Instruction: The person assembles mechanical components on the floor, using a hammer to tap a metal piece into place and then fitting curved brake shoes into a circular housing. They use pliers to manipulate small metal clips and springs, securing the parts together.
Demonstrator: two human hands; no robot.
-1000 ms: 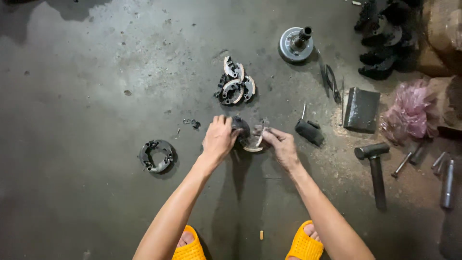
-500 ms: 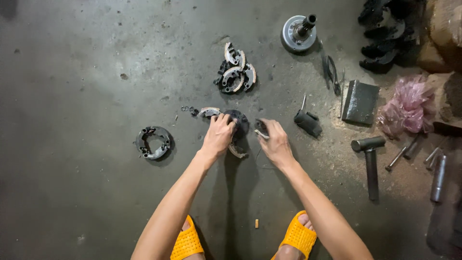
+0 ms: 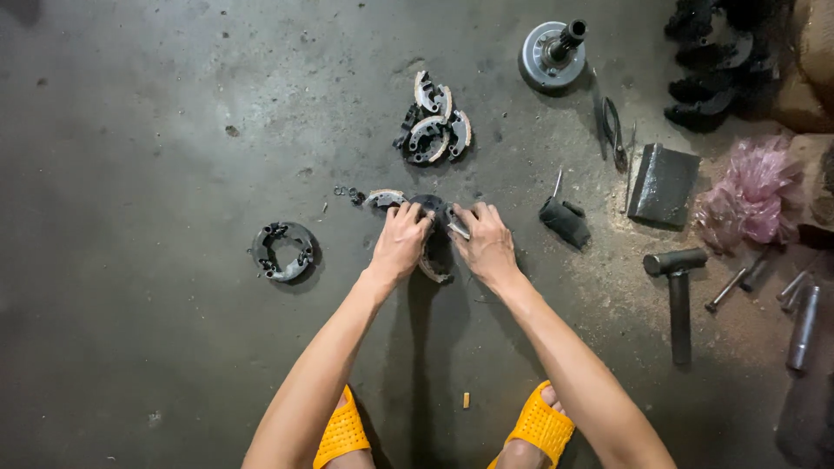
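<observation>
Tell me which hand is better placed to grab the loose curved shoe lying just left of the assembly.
Left. The left hand sits right below the loose shoe; the right hand is across the assembly from it.

Matt concrete floor (image 3: 156, 113); dull metal hammer (image 3: 678, 291).

hammer (image 3: 678, 291), pink bag (image 3: 747, 191), pliers (image 3: 613, 132), metal ring (image 3: 283, 251)

Orange slippers (image 3: 540, 427), pink plastic bag (image 3: 749, 191), dark grey hammer (image 3: 677, 291), black-and-silver clutch assembly (image 3: 434, 234).
</observation>
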